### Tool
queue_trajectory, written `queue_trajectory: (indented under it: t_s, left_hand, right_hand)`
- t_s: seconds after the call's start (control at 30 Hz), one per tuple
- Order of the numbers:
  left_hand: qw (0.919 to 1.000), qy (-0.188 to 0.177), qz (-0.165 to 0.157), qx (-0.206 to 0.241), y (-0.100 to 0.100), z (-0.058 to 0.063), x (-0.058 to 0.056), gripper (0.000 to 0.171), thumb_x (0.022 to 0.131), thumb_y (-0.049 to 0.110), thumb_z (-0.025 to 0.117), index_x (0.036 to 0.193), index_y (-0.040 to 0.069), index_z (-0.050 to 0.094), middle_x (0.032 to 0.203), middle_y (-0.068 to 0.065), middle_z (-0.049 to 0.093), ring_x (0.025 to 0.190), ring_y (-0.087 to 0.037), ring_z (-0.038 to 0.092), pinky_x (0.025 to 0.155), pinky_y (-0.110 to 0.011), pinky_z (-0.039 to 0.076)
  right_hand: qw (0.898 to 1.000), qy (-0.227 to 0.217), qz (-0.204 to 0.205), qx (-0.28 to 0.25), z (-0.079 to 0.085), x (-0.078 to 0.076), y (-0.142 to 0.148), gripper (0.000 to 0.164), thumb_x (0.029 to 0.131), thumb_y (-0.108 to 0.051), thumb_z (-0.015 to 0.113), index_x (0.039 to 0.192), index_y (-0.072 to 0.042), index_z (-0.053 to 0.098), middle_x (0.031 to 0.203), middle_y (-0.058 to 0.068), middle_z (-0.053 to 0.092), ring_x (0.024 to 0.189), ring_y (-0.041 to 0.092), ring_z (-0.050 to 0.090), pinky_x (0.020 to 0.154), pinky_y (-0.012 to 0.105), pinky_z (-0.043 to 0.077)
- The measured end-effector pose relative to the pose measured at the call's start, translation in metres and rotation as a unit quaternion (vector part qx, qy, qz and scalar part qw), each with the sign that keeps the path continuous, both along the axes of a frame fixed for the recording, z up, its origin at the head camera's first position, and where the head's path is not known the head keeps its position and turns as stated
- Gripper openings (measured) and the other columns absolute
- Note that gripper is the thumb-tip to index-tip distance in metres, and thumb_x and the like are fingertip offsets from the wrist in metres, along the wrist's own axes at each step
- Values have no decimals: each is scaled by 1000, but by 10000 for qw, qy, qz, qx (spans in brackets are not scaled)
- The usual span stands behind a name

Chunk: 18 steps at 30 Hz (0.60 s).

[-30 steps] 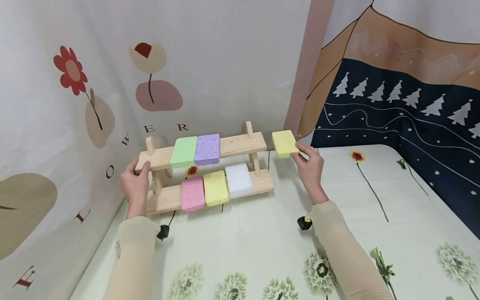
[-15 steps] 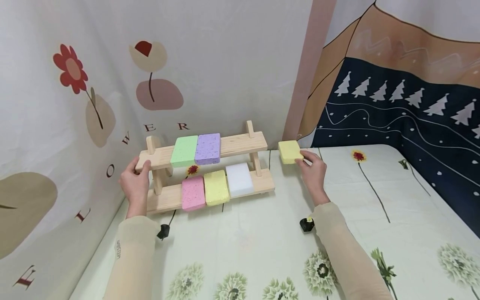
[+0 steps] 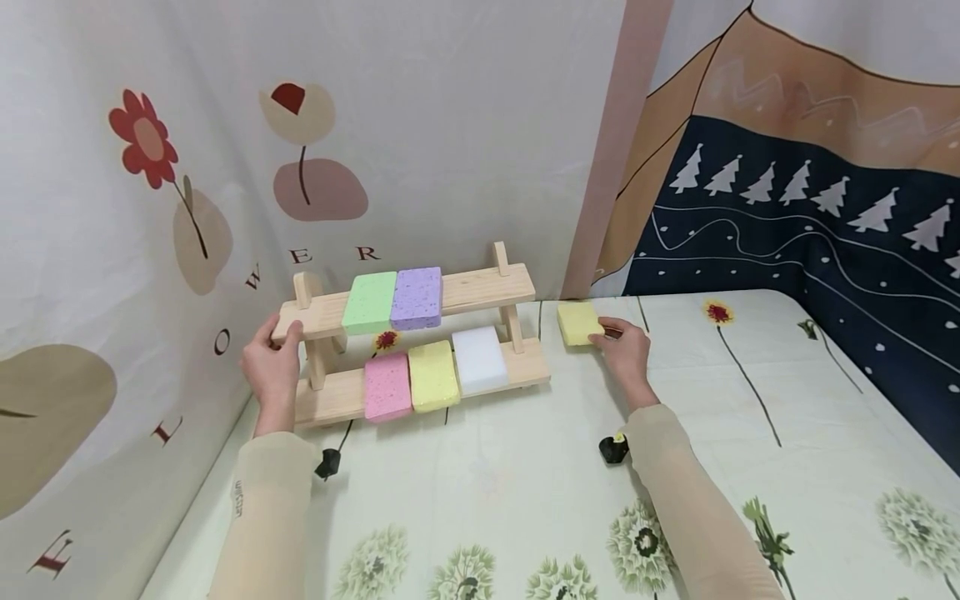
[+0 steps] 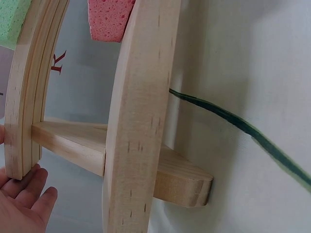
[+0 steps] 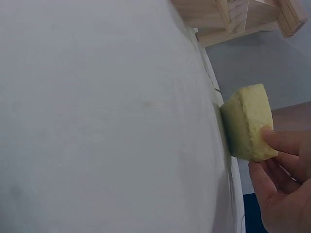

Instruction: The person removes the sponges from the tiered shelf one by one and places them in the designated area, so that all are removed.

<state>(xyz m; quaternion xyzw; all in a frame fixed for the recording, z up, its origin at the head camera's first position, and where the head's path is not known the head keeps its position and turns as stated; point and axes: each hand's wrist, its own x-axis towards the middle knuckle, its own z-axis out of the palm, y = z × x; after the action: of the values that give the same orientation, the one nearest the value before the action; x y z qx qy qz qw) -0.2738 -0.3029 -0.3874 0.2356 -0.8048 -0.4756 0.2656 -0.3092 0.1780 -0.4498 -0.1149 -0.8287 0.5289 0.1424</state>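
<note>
In the head view my left hand grips the left end of the upper shelf of a two-tier wooden rack. The left wrist view has the thumb side and the curled fingers at that shelf's end. To the right of the rack, my right hand pinches a yellow sponge by its right edge, low at the tabletop. A green sponge and a purple sponge lie side by side on the upper shelf. The lower shelf bears a pink sponge, another yellow sponge and a white sponge.
A pale cloth with printed flowers covers the table. Patterned curtains hang close behind the rack and along the left side. Dark cloth with printed trees stands at the back right.
My right hand has lowered the yellow sponge toward the tabletop, a little to the right of where it was. My left hand and the sponges on the rack have stayed in place.
</note>
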Motion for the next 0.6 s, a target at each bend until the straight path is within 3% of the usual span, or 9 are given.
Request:
queue_trajectory:
  t_s: [0.17,0.6]
  left_hand:
    - [10000,6,-18,32,0,1,0,55,98,43,57,147,17,50,145,-8,57,127,-24,59,107,-38,48]
    - [10000,-46,37,-50,1,0,0,54,99,43,56,147,17,51,144,-7,58,123,-24,60,104,-35,49]
  right_hand:
    - [9995,-271,105,77,-1,0,1,42,87,-1,72,128,4,64,127,24,66,117,34,65,100,42,53]
    - [9927,-995,218,-649,-7,-2,6,51,88,2,69,138,1,57,140,22,59,129,31,57,110,38,46]
